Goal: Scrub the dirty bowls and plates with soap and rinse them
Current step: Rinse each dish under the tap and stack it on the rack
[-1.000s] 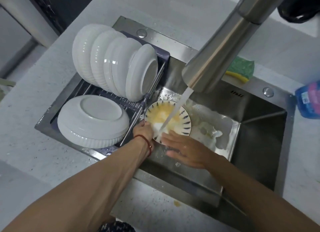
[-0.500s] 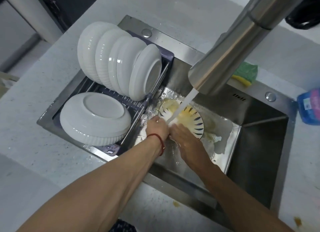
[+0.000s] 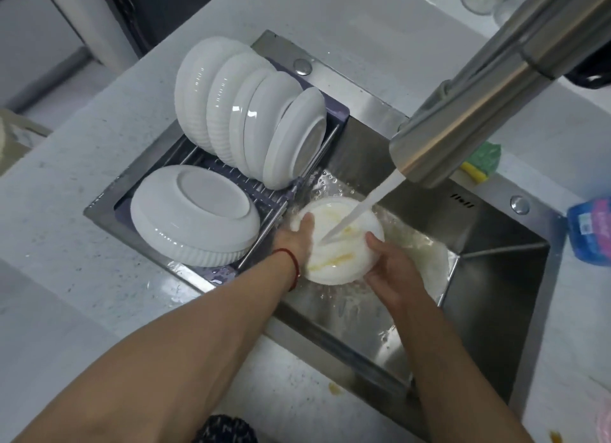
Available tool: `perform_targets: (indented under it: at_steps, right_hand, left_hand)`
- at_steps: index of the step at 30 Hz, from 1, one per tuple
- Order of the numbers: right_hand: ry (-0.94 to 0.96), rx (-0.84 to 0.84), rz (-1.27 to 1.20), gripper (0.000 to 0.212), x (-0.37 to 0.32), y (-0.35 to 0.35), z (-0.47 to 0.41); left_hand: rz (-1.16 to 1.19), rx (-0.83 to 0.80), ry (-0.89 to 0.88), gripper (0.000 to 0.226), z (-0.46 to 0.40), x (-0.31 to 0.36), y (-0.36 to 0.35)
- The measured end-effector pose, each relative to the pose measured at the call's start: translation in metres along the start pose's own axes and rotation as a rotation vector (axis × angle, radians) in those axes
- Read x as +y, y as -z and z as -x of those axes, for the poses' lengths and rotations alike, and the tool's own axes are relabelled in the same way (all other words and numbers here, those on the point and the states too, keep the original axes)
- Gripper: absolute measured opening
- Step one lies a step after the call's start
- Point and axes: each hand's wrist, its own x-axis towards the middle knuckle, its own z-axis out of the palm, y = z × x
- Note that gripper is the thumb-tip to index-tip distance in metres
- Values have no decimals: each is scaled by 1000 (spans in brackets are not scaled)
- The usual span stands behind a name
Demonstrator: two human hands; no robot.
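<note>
A small white plate (image 3: 344, 244) with yellow smears sits in the steel sink (image 3: 496, 277), its underside turned up, under the running stream from the tap (image 3: 463, 118). My left hand (image 3: 297, 237) grips its left rim, thumb on top. My right hand (image 3: 393, 267) grips its right rim, thumb on the plate's edge. Water strikes the plate's middle and splashes around it.
A drying rack (image 3: 297, 185) fills the sink's left half, with several white bowls (image 3: 251, 112) stood on edge and one large bowl (image 3: 195, 214) upside down. A green-yellow sponge (image 3: 482, 161) lies behind the tap. A blue packet (image 3: 591, 231) sits at the right edge.
The plate has been flipped: its yellow, dark-patterned face showed before, now its white underside faces up. Both hands moved from its near edge to grip opposite rims.
</note>
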Motion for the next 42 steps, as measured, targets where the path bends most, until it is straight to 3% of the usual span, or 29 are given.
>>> perform_targets:
  at_steps: [4, 6, 8, 11, 13, 16, 19, 20, 22, 24, 28, 31, 34, 37, 39, 42]
  right_hand:
    - [5, 133, 168, 22, -9, 4, -25]
    - [39, 292, 454, 24, -3, -6, -42]
    - [99, 378, 906, 48, 13, -21, -51]
    - [190, 311, 1354, 55, 63, -40, -42]
    - [260, 281, 1469, 61, 83, -34, -36]
    - [122, 355, 1184, 57, 70, -21, -54]
    - [44, 293, 984, 63, 54, -29, -64]
    - [51, 237, 896, 66, 49, -36, -63]
    - [42, 74, 779, 49, 36, -60, -50]
    - [68, -8, 944, 31, 22, -79, -48]
    - [194, 52, 1276, 36, 24, -98, -45]
    - [238, -56, 1410, 44, 32, -103, -28]
    - [192, -51, 1335, 41, 19, -93, -37]
    - [49, 138, 955, 25, -4, -68, -66]
    - [5, 150, 783, 19, -7, -42, -70]
    - [-132, 133, 441, 50, 4, -4, -47]
  left_hand:
    - [326, -29, 201, 86, 0, -2, -1]
    - [402, -25, 234, 75, 8, 2, -2]
    - [440, 22, 209, 72, 14, 2, -6]
    - [418, 91, 179, 82, 17, 0, -8]
    - [388, 111, 141, 82, 20, -5, -6]
    - [202, 115, 70, 67, 21, -22, -8]
    - [94, 110, -7, 50, 30, -24, -11]
    - [38, 110, -49, 49, 32, -24, -11]
    - [-107, 82, -123, 51, 35, -25, -13]
    - [-238, 69, -198, 40, 40, -26, -17]
    - [-341, 116, -268, 15, 43, -18, -15]
    - [-349, 62, -256, 23, 37, -14, -5]
    - [-349, 20, -279, 24, 44, -14, -4]
    - [-261, -48, -339, 37, 54, -7, -3]
    - [-178, -68, -310, 48, 51, 4, 0]
    - [19, -104, -174, 56, 38, 16, 7]
